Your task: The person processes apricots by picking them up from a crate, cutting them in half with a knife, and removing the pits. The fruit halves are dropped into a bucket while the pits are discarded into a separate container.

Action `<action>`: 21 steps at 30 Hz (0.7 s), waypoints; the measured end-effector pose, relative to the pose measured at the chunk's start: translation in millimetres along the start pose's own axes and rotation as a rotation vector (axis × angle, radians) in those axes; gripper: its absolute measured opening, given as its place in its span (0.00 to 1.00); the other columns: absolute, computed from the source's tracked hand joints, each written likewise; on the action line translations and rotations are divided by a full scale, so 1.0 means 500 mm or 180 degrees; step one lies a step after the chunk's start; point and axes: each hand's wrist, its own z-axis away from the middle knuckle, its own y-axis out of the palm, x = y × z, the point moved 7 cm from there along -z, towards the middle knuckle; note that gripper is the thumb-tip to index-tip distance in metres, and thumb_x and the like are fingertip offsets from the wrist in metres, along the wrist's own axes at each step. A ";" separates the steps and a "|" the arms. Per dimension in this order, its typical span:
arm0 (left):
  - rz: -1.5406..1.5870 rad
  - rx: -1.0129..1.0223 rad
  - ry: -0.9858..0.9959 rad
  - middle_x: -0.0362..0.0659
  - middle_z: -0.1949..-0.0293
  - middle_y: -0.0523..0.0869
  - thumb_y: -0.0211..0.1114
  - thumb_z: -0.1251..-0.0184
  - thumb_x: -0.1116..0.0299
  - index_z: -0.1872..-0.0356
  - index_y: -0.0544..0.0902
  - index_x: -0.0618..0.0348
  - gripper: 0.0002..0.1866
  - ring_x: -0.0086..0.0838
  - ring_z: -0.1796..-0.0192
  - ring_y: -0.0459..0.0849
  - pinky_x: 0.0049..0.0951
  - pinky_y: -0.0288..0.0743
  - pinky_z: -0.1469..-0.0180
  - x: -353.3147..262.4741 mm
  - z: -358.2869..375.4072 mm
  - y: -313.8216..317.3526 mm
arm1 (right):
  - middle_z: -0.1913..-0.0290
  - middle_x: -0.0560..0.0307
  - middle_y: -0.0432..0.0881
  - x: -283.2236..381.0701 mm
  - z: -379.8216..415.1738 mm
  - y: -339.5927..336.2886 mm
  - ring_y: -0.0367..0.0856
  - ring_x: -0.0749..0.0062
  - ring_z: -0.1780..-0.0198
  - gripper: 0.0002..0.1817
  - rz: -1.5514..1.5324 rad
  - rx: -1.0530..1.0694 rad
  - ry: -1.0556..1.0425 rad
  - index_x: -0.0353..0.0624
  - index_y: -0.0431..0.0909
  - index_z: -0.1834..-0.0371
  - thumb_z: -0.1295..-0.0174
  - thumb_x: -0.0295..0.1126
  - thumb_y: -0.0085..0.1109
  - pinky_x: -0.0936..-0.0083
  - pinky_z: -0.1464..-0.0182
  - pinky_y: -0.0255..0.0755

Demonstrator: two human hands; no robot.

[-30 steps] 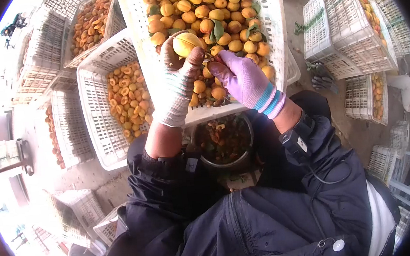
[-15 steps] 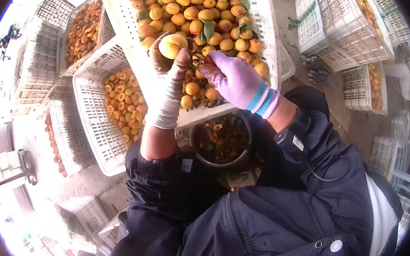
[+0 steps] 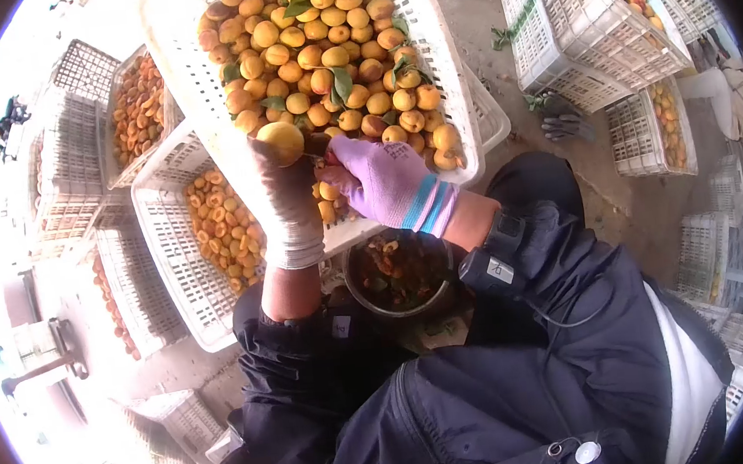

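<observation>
My left hand (image 3: 284, 195), in a stained white glove, is closed around a yellow apricot (image 3: 281, 144). Close beside it, my right hand (image 3: 385, 180) in a lilac glove has its fingers pinched together; a small thin thing shows at their tips, too small to name. Both hands are over the near end of a white plastic crate (image 3: 451, 75) piled with whole apricots (image 3: 321, 55) and a few green leaves. To the left, a second white crate (image 3: 161, 250) holds halved apricots (image 3: 219, 223).
Below my hands, between my knees, stands a metal bucket (image 3: 435, 301) with dark fruit scraps. Stacked crates of fruit rise at the left (image 3: 72, 143) and right (image 3: 581, 46). A pair of dark gloves (image 3: 567, 128) lies on the floor at right.
The view has shifted, so the crates sit further left. My right hand has turned and come closer to the left hand, its fingers now near the apricot, which stays in my left hand.
</observation>
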 end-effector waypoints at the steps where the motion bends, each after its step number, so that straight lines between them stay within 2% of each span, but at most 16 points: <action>1: 0.0666 0.0151 -0.0216 0.46 0.58 0.85 0.60 0.31 0.41 0.49 0.79 0.58 0.28 0.38 0.51 0.83 0.41 0.75 0.44 0.002 -0.007 0.005 | 0.69 0.46 0.84 0.004 0.005 0.000 0.85 0.47 0.66 0.13 0.0074 0.0002 -0.0036 0.42 0.74 0.61 0.34 0.42 0.59 0.55 0.65 0.78; 2: 0.1034 0.0510 -0.0323 0.49 0.62 0.86 0.59 0.34 0.36 0.55 0.82 0.59 0.31 0.46 0.50 0.83 0.48 0.73 0.42 -0.002 -0.008 0.018 | 0.69 0.46 0.84 0.006 0.010 -0.002 0.85 0.47 0.66 0.13 0.0070 -0.0036 -0.0037 0.42 0.74 0.61 0.34 0.42 0.59 0.55 0.65 0.78; 3: 0.1017 0.0535 -0.0324 0.49 0.62 0.86 0.59 0.34 0.36 0.55 0.82 0.59 0.31 0.46 0.50 0.83 0.48 0.73 0.42 -0.007 -0.006 0.014 | 0.69 0.46 0.84 0.008 0.014 0.001 0.85 0.47 0.66 0.13 0.0058 0.0018 -0.0044 0.43 0.74 0.61 0.35 0.41 0.60 0.55 0.65 0.78; 5: 0.1559 -0.0123 -0.0583 0.49 0.61 0.87 0.61 0.38 0.34 0.56 0.82 0.60 0.33 0.51 0.48 0.82 0.55 0.70 0.40 -0.010 -0.004 -0.015 | 0.69 0.46 0.84 0.012 0.019 -0.001 0.85 0.47 0.66 0.13 0.0043 0.0065 -0.0076 0.43 0.74 0.61 0.35 0.41 0.60 0.55 0.65 0.78; 6: 0.1512 -0.0445 -0.0625 0.50 0.60 0.87 0.61 0.40 0.31 0.57 0.82 0.61 0.36 0.55 0.46 0.81 0.59 0.68 0.38 -0.012 -0.010 -0.039 | 0.68 0.47 0.84 0.007 0.025 -0.004 0.84 0.48 0.65 0.13 0.0045 0.0151 -0.0043 0.42 0.75 0.61 0.36 0.41 0.61 0.56 0.64 0.77; 7: 0.1549 0.0173 -0.0522 0.51 0.59 0.87 0.63 0.40 0.33 0.57 0.82 0.62 0.35 0.54 0.47 0.81 0.59 0.68 0.38 -0.038 -0.015 -0.021 | 0.67 0.48 0.84 0.002 0.029 -0.006 0.84 0.48 0.64 0.13 0.0046 0.0241 -0.0010 0.42 0.76 0.62 0.36 0.41 0.62 0.58 0.64 0.77; 9: 0.1398 -0.0139 -0.0236 0.53 0.59 0.87 0.64 0.39 0.36 0.56 0.81 0.65 0.34 0.50 0.48 0.83 0.52 0.74 0.41 -0.056 -0.011 -0.044 | 0.69 0.49 0.83 -0.021 0.029 -0.013 0.84 0.51 0.65 0.15 0.0045 0.0313 0.0192 0.43 0.76 0.63 0.35 0.44 0.63 0.63 0.66 0.76; 10: 0.1396 -0.0137 -0.0229 0.53 0.59 0.87 0.64 0.39 0.36 0.56 0.81 0.65 0.34 0.50 0.48 0.83 0.52 0.74 0.41 -0.055 -0.006 -0.043 | 0.68 0.49 0.84 -0.025 0.022 -0.028 0.85 0.52 0.63 0.16 -0.0232 0.0247 0.0399 0.43 0.76 0.62 0.35 0.45 0.63 0.63 0.63 0.77; 12: 0.0116 -0.0109 -0.0119 0.51 0.59 0.86 0.64 0.35 0.41 0.52 0.80 0.64 0.31 0.42 0.50 0.84 0.39 0.78 0.46 -0.051 0.006 -0.036 | 0.66 0.50 0.85 -0.030 0.010 -0.043 0.86 0.54 0.60 0.16 -0.0506 0.0184 0.0602 0.43 0.76 0.61 0.35 0.45 0.63 0.63 0.61 0.78; 13: -0.0614 -0.0203 0.0035 0.47 0.57 0.84 0.59 0.29 0.43 0.49 0.79 0.64 0.29 0.34 0.53 0.83 0.31 0.78 0.49 -0.022 0.012 -0.056 | 0.64 0.51 0.85 -0.032 0.004 -0.048 0.86 0.59 0.60 0.18 -0.1208 -0.0085 0.0610 0.42 0.77 0.58 0.35 0.46 0.64 0.66 0.60 0.78; 14: -0.1207 -0.0002 0.0224 0.46 0.57 0.84 0.58 0.29 0.43 0.47 0.78 0.64 0.30 0.31 0.54 0.83 0.29 0.77 0.49 -0.021 0.026 -0.026 | 0.62 0.52 0.85 -0.034 0.000 -0.051 0.86 0.65 0.59 0.20 -0.1913 -0.0362 0.0619 0.42 0.77 0.55 0.36 0.47 0.65 0.69 0.59 0.77; 15: -0.1801 0.0204 0.0413 0.44 0.56 0.84 0.57 0.28 0.43 0.44 0.78 0.65 0.30 0.28 0.55 0.82 0.28 0.76 0.49 -0.023 0.040 0.003 | 0.62 0.52 0.85 -0.032 -0.003 -0.044 0.86 0.65 0.59 0.20 -0.1917 -0.0370 0.0618 0.42 0.77 0.55 0.36 0.47 0.65 0.69 0.59 0.77; 17: -0.2003 0.0280 0.0396 0.45 0.53 0.83 0.54 0.27 0.42 0.41 0.75 0.64 0.32 0.29 0.53 0.82 0.28 0.76 0.48 -0.025 0.048 0.028 | 0.60 0.54 0.83 -0.016 -0.011 -0.044 0.83 0.74 0.59 0.21 -0.1817 -0.0571 0.0217 0.40 0.76 0.50 0.35 0.44 0.66 0.75 0.57 0.77; 18: -0.2194 0.0344 0.0374 0.46 0.50 0.81 0.52 0.26 0.41 0.38 0.73 0.62 0.33 0.29 0.52 0.82 0.28 0.75 0.47 -0.025 0.051 0.039 | 0.62 0.54 0.82 -0.020 -0.011 -0.027 0.82 0.74 0.61 0.19 -0.2059 -0.0246 0.0363 0.39 0.76 0.49 0.34 0.42 0.65 0.75 0.57 0.77; 21: -0.2751 0.0503 0.0283 0.47 0.42 0.78 0.43 0.24 0.37 0.28 0.66 0.59 0.38 0.30 0.47 0.82 0.29 0.75 0.44 -0.020 0.062 0.070 | 0.64 0.55 0.81 -0.029 -0.003 -0.002 0.81 0.74 0.63 0.17 -0.2347 -0.0445 0.0560 0.40 0.76 0.50 0.33 0.40 0.64 0.75 0.58 0.76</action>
